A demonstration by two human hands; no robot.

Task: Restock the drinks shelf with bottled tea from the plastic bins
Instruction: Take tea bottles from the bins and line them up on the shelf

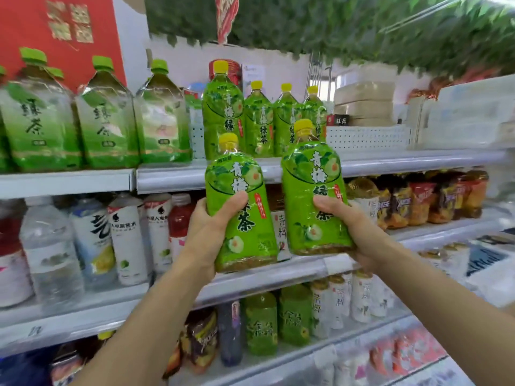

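One tea bottle was gripped by L hand, another by R hand; shelf above both.

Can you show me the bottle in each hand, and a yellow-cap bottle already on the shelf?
Left-hand bottle [239, 218]: head view, label middle.
Right-hand bottle [312, 190]: head view, upper label.
Shelf bottle [223, 115]: head view, label.

Above the right hand's bottle, bare top shelf lies open; shelved bottles block above the left's.
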